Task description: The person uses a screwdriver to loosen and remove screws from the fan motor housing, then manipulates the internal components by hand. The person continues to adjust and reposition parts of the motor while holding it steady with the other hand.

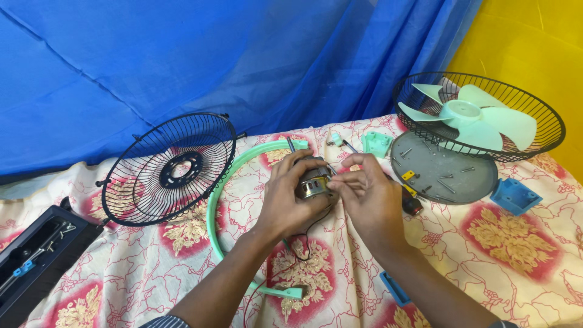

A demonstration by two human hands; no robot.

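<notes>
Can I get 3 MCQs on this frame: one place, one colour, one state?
1. Where is the fan blade?
A. in the right-hand grille
B. on the grey round plate
C. in the black case

2. What colour is the ring?
A. red
B. pale green
C. black

3. How is the motor held?
A. lying loose
B. left hand only
C. both hands

Answers:
1 A, the blade sits inside that grille.
2 B, the ring is pale green.
3 C, the right hand also touches it.
</notes>
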